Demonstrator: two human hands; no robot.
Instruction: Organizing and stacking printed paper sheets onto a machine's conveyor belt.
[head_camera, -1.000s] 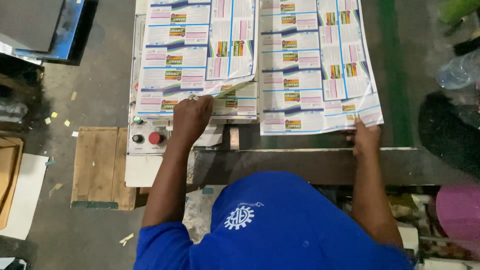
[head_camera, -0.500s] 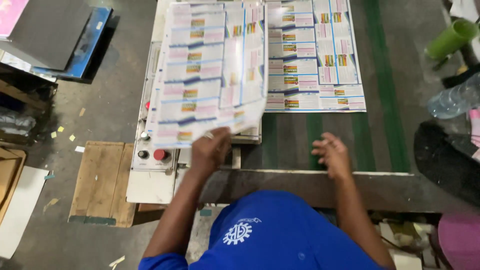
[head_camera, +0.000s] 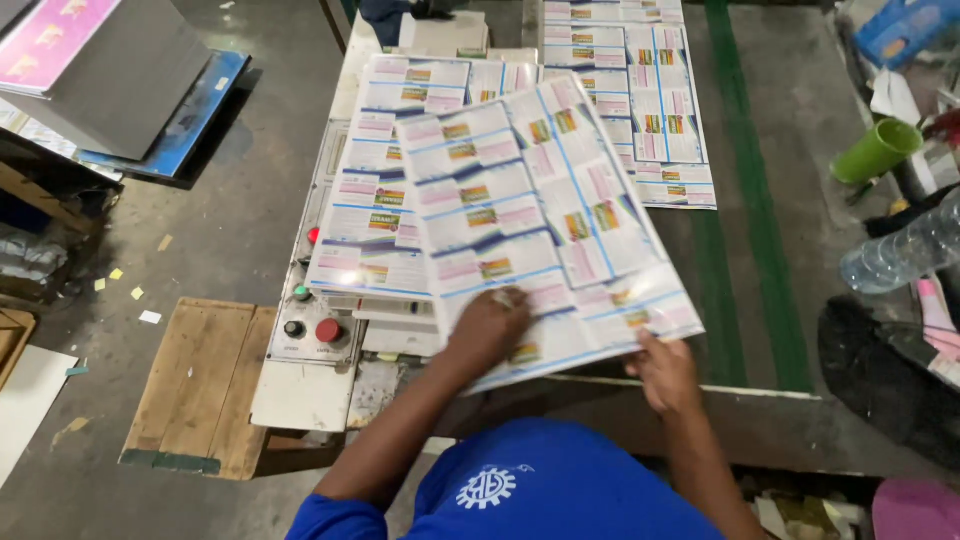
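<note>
Glossy paper sheets (head_camera: 540, 220); rough wood pallet (head_camera: 200, 385).

A: How was the light?

B: Soft and fairly dim, from overhead. The printed sheets (head_camera: 520, 220) at twelve o'clock were the brightest area, pale but not glaring.

A: Shadows?

B: Weak ones. The grey floor (head_camera: 230, 230) darkened toward nine o'clock, and the three o'clock corner sat murky.

A: Sharpness?

B: Mediocre. The left hand (head_camera: 487, 330) and right hand (head_camera: 662, 372) were slightly smeared, and the print was too blurred to read.
</note>
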